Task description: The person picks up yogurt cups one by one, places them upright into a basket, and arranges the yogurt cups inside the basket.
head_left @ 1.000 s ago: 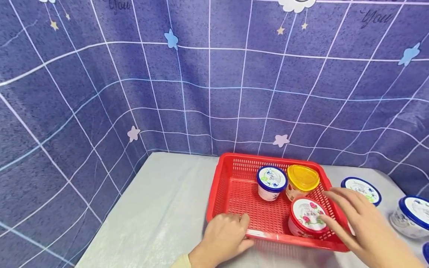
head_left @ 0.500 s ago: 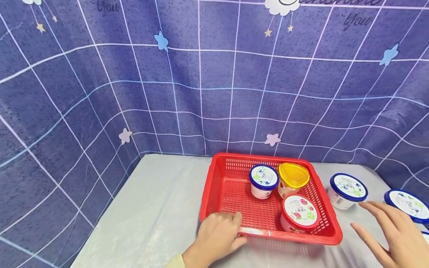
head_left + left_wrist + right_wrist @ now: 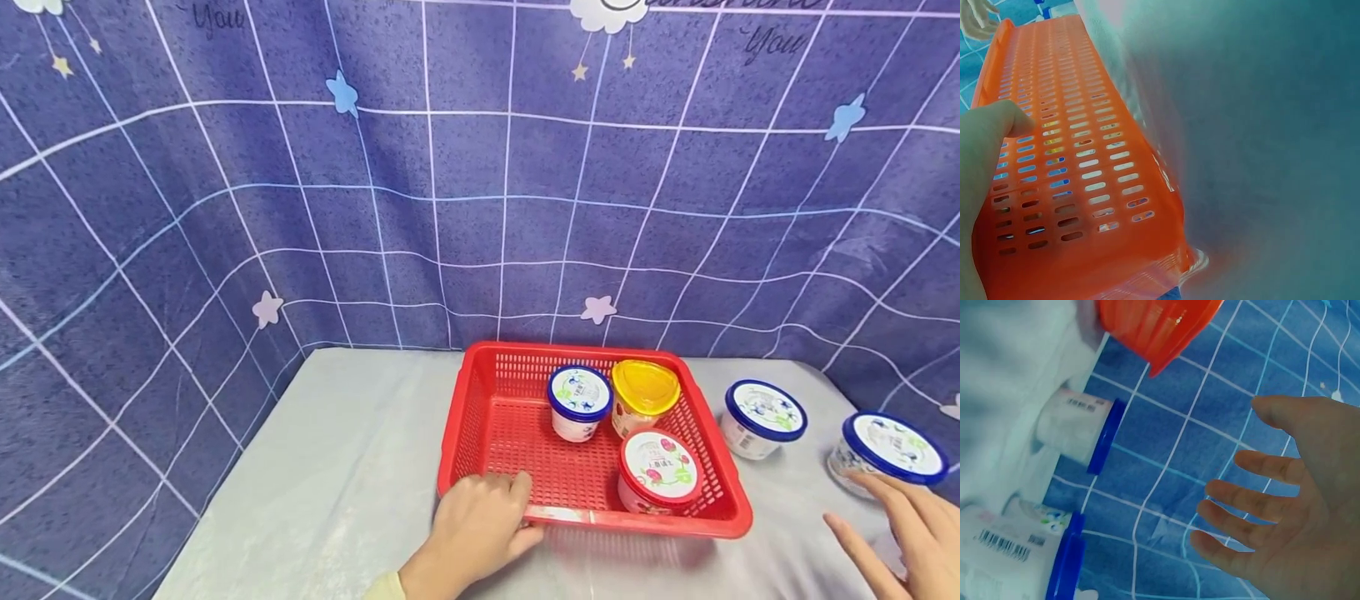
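Observation:
My left hand (image 3: pixel 480 525) grips the near rim of a red perforated plastic basket (image 3: pixel 637 523), its thumb outside the wall. In the left wrist view the thumb lies against the slotted side of the basket (image 3: pixel 1079 144). Inside sit a blue-lidded tub (image 3: pixel 580 396), a yellow-lidded tub (image 3: pixel 645 392) and a red-lidded tub (image 3: pixel 660 468). My right hand (image 3: pixel 911 533) is right of the basket, fingers spread and holding nothing. It overlaps the lower edge of a blue-lidded white tub (image 3: pixel 892 450) in the head view. The right wrist view shows this hand (image 3: pixel 1297 500) with extended fingers.
Another blue-lidded tub (image 3: pixel 761 421) stands just right of the basket. Lower left in the right wrist view, a larger-looking tub (image 3: pixel 1007 550) partly covers one behind it. The grey-white tabletop (image 3: pixel 330 467) meets a blue-purple gridded curtain (image 3: pixel 465 233) at the back and left.
My right hand has moved right, from over the red-lidded tub to beside the outer blue-lidded tubs. My left hand keeps its grip on the rim. The head view has shifted slightly right.

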